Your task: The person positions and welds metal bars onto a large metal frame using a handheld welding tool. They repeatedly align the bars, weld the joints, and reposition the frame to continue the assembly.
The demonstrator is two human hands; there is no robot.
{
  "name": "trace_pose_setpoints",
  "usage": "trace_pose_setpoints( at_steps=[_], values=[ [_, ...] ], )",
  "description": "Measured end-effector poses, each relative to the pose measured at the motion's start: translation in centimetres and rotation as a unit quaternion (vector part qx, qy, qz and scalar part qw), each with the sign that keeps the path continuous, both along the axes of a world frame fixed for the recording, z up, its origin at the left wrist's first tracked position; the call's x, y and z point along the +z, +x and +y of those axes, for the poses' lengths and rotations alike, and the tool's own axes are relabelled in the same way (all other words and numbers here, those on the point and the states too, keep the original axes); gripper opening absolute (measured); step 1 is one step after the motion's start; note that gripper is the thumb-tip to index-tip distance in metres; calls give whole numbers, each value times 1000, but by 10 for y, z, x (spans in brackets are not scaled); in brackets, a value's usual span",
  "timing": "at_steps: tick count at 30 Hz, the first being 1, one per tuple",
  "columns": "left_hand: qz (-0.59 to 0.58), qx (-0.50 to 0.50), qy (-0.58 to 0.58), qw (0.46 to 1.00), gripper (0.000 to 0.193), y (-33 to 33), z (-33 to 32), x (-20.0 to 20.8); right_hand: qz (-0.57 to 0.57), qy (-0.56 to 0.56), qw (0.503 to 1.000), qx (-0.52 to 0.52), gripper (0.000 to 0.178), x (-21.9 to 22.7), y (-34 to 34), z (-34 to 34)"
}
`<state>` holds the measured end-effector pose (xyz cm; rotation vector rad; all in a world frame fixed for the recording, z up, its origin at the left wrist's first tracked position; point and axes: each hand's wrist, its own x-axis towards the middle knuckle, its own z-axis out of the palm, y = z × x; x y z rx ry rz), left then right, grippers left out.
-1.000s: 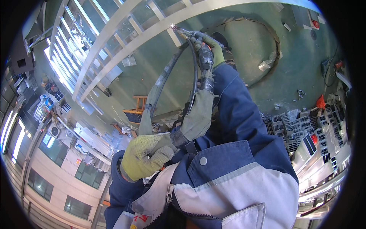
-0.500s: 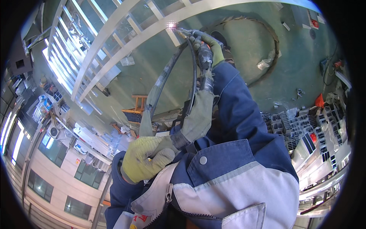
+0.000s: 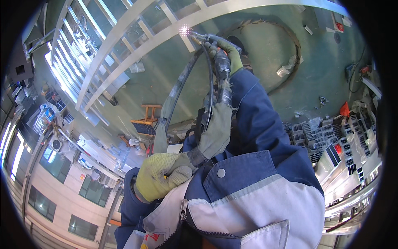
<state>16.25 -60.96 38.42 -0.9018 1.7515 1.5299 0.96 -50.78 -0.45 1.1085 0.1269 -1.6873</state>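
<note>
My gloved right hand [image 3: 228, 49] is closed round the handle of a welding torch [image 3: 203, 37]. A bright arc [image 3: 184, 30] glows at the torch tip, where a short metal bar [image 3: 190, 44] meets the curved rail of a silver metal frame [image 3: 159, 36]. From the torch a thick cable in a grey-green cloth sleeve [image 3: 217, 124], bound with dark tape, runs back towards my chest. Close to my jacket, my left hand [image 3: 159, 174], in a yellow-green glove, is wrapped round this sleeve. The glare hides the joint itself.
A dark hose [image 3: 299, 45] loops over the green floor at the far right. Stacked metal profiles [image 3: 315, 137] lie on the right near an orange-red cone-like object [image 3: 345, 109]. A wooden-framed stool-like object [image 3: 145, 125] stands left of the cable. Plastic scraps [image 3: 284, 70] lie about.
The arc's glow looks larger and whiter. Both hands keep their hold, and the left hand sits slightly further right and higher along the sleeve in the picture.
</note>
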Motion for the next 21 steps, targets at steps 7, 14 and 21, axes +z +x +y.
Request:
trace_pose_setpoints(
  at_steps=[7, 14, 21],
  values=[
    [-8, 15, 34, 999, 27, 12, 2, 0, 63, 21, 997, 38, 36, 12, -2, 2],
    [-29, 64, 72, 995, 31, 38, 8, 9, 72, 36, 994, 70, 28, 37, 3, -6],
    [-17, 117, 120, 986, 35, 68, 8, -1, 76, 90, 993, 0, 29, 80, -45, 48]
  ],
)
